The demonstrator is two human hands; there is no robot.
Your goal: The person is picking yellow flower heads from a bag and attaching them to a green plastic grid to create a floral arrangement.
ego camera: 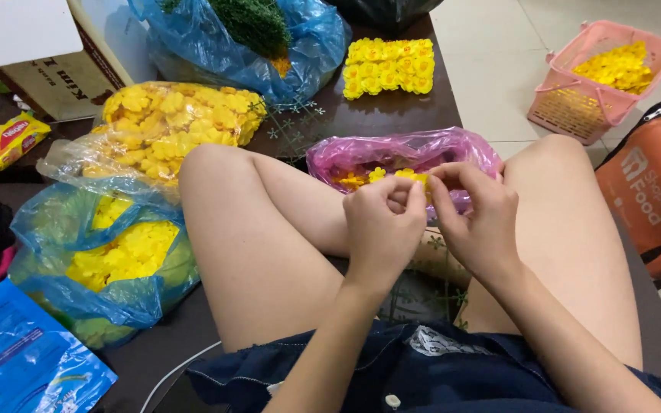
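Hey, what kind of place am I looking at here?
Probably a home piecework spot on the floor: bags of yellow artificial flowers, a pink basket of more on the tiled floor, and both hands, left hand, right hand, pinching one together.

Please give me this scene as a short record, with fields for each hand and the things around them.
left hand: fingertips pinched on a small yellow flower, meeting the right hand
right hand: fingertips on the same flower
below hands: pink bag with yellow flowers inside, between the knees
left side: clear bag and blue bag, both with yellow flowers
far edge: block of yellow flowers on the dark table
floor, right: pink basket with yellow flowers
posture: seated, legs crossed
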